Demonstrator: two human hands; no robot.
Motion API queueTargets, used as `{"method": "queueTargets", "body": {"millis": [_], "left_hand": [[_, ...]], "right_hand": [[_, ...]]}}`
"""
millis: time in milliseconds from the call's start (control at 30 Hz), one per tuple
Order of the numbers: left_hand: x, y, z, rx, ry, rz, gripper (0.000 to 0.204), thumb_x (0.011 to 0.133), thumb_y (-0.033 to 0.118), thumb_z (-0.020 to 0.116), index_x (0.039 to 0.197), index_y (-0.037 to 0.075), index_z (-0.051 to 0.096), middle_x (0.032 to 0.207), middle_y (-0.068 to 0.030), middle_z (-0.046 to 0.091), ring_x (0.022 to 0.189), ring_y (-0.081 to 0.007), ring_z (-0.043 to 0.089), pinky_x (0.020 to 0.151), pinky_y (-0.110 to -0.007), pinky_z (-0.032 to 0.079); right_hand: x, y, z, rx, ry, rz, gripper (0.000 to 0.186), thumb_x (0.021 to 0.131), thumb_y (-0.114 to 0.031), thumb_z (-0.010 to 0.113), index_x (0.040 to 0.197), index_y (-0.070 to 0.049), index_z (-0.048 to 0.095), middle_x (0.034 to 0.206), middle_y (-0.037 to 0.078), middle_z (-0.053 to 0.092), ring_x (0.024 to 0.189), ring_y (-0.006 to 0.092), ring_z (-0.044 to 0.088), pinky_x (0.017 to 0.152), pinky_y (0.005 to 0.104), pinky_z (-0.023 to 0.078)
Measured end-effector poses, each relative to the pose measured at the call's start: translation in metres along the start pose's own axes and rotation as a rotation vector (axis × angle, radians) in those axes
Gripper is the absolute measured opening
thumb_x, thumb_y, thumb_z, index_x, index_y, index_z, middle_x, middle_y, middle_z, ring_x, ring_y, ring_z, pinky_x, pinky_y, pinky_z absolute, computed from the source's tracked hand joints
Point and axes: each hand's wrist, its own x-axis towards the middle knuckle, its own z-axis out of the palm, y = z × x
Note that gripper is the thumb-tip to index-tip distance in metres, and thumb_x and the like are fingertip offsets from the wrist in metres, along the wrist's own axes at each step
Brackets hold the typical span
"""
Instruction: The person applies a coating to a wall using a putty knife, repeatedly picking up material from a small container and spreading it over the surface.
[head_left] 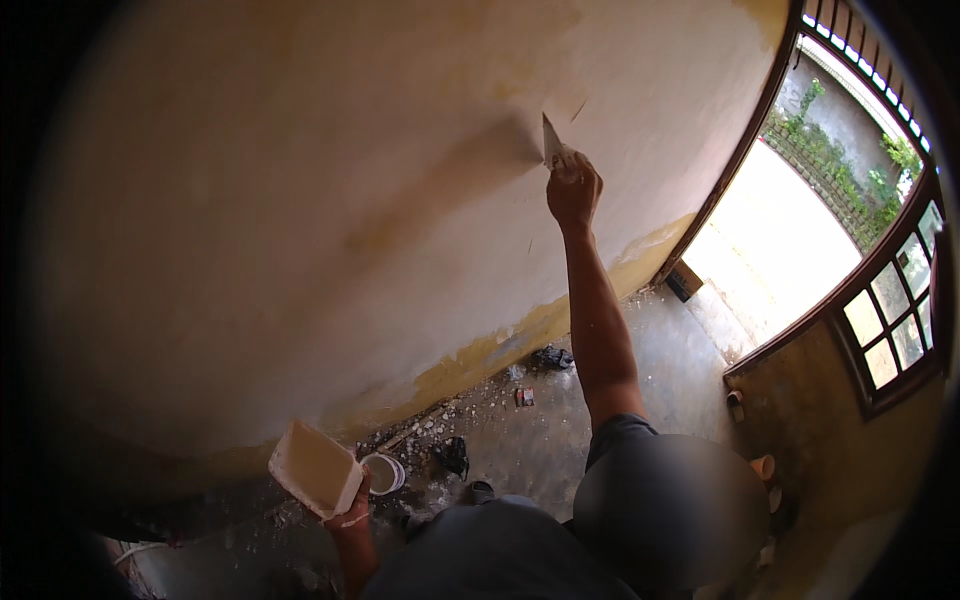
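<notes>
My right hand (574,188) is raised at the end of an outstretched arm, its fingers wrapped round a putty knife. The triangular blade of the putty knife (551,140) stands at the wall (640,110), which is coated pale white with yellowish patches. A dark shadow stretches left from the blade. Low on the left, my left hand (352,510) grips a whitish, smeared rectangular tub (347,490) by its side. The inside of the tub looks beige; how much it holds I cannot tell. Part of the left hand's fingers is hidden by the tub.
On the floor below stand a white bucket (384,474) and black plastic bags (452,457), (553,357) amid white crumbs. A small red packet (525,397) lies nearby. To the right are a bright doorway (770,230), a cardboard box (684,281) and a paned window (898,300).
</notes>
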Motion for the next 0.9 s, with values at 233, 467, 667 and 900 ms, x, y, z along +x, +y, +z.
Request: {"method": "queueTargets", "body": {"millis": [233,467,667,900], "left_hand": [[0.004,-0.009,0.000,-0.078,0.035,-0.070,0.076,0.089,0.062,0.053,0.149,0.019,0.032,0.145,-0.0146,0.045,0.130,-0.0451,0.045,0.093,-0.069,0.046],[-0.002,-0.003,-0.003,-0.124,0.133,-0.090,0.075,0.089,0.064,0.049,0.148,0.019,0.034,0.142,-0.0139,0.049,0.128,-0.0436,0.047,0.096,-0.069,0.042],[0.001,-0.007,0.001,-0.177,0.158,-0.129,0.073,0.090,0.059,0.054,0.148,0.020,0.034,0.144,-0.0120,0.047,0.130,-0.0399,0.046,0.099,-0.068,0.041],[0.006,-0.017,-0.002,-0.042,-0.044,-0.066,0.075,0.087,0.053,0.062,0.149,0.023,0.031,0.147,-0.0098,0.044,0.134,-0.0392,0.042,0.100,-0.067,0.042]], "right_hand": [[0.124,0.064,-0.014,0.302,0.097,0.823,0.064,0.080,-0.029,0.073,0.130,0.002,0.048,0.128,0.022,0.053,0.123,0.0350,0.051,0.096,0.0408,0.050],[0.125,-0.047,-0.020,0.128,0.024,0.495,0.043,0.078,-0.027,0.071,0.115,-0.007,0.063,0.103,0.016,0.066,0.104,0.0357,0.061,0.094,0.0424,0.048],[0.053,-0.054,-0.029,0.046,-0.102,-0.073,0.024,0.076,-0.023,0.066,0.095,-0.009,0.072,0.090,0.018,0.070,0.085,0.0363,0.067,0.077,0.0429,0.054],[0.041,0.015,0.008,0.050,0.285,-0.163,0.022,0.080,-0.008,0.067,0.101,-0.002,0.068,0.107,0.018,0.067,0.094,0.0368,0.066,0.083,0.0436,0.054]]}}
